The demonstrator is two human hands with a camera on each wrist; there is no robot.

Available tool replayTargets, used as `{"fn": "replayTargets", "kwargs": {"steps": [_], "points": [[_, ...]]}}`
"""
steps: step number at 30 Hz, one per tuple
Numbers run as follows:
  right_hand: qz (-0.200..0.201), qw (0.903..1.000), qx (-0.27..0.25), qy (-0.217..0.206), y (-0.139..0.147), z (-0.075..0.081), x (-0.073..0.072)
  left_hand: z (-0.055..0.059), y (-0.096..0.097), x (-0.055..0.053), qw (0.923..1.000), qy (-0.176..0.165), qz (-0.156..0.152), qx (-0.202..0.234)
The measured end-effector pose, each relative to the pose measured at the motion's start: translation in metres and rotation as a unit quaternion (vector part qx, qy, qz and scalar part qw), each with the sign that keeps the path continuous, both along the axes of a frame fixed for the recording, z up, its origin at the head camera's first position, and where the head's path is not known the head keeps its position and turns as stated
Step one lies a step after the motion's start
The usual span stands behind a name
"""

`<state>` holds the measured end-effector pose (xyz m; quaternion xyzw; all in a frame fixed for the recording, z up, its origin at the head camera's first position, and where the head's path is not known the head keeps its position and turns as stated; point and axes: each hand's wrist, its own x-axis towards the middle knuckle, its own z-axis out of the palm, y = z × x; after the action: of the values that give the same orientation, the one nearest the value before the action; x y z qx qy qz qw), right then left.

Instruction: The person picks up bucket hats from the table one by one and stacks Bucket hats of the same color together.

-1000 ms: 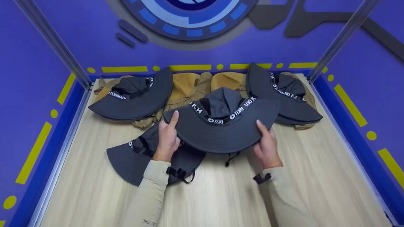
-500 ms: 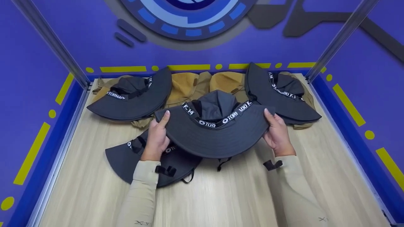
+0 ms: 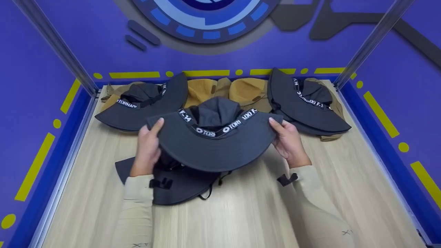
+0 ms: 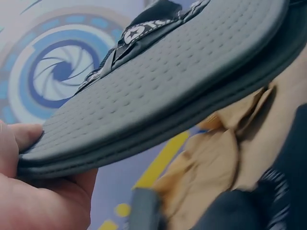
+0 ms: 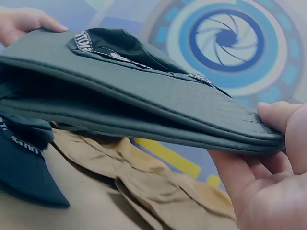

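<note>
Both hands hold a dark grey sun hat [image 3: 213, 151] up in front of the body, its brim doubled into a half-moon and its crown pointing away. White-lettered tape runs along the inner band. My left hand [image 3: 148, 148] pinches the left end of the brim, thumb on top and fingers underneath. At the opposite end, my right hand [image 3: 289, 141] grips the brim the same way. The right wrist view shows two brim layers [image 5: 144, 108] with a gap between them. Under the held hat, another dark hat [image 3: 186, 187] lies on the table, partly covered by it and my left arm.
Folded dark hats lie at the back left [image 3: 144, 119] and back right [image 3: 310, 115], over tan fabric. Between them are tan hats [image 3: 201, 90] along the rear wall. Blue-purple panels [image 3: 220, 60] enclose the wooden table [image 3: 241, 213] on three sides.
The held hat has shifted left over the lower dark hat. My right hand has moved outward from the brim's front edge to its right end, while my left hand keeps its grip.
</note>
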<state>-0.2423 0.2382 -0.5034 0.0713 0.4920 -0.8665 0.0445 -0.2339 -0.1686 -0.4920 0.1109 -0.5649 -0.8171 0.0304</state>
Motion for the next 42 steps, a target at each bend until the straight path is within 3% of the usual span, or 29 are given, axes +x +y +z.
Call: {"fn": "replayTargets", "kwargs": {"steps": [7,12,16,21,25,28,30,37,39,42], "points": [[0.030,0.9993,-0.008,-0.020,-0.043,0.012,-0.002,0.017,-0.046,0.006,0.9987,0.005,0.039,-0.033],[0.058,0.9975,-0.015,-0.036,-0.070,0.003,-0.001,0.018,-0.073,0.013,0.9946,-0.018,0.072,-0.072],[0.075,0.9962,0.015,-0.042,-0.087,-0.017,0.001,0.008,-0.092,0.022,0.9852,-0.071,0.075,-0.137],[0.091,0.9917,0.072,-0.054,-0.100,-0.045,0.006,-0.012,-0.108,0.034,0.9600,-0.124,0.059,-0.244],[0.091,0.9792,0.176,-0.043,-0.107,-0.063,0.010,-0.031,-0.114,0.041,0.9480,-0.151,0.041,-0.277],[0.084,0.9572,0.277,-0.016,-0.109,-0.072,0.012,-0.043,-0.117,0.045,0.9389,-0.168,0.031,-0.299],[0.080,0.9379,0.338,0.005,-0.109,-0.075,0.012,-0.049,-0.118,0.046,0.9280,-0.177,0.020,-0.327],[0.062,0.8489,0.521,0.067,-0.109,-0.082,0.010,-0.059,-0.121,0.050,0.8642,-0.209,-0.057,-0.454],[0.063,0.8282,0.551,0.082,-0.109,-0.083,0.011,-0.060,-0.120,0.050,0.8547,-0.212,-0.067,-0.469],[0.065,0.8059,0.579,0.107,-0.109,-0.087,0.011,-0.061,-0.118,0.049,0.8500,-0.207,-0.069,-0.479]]}}
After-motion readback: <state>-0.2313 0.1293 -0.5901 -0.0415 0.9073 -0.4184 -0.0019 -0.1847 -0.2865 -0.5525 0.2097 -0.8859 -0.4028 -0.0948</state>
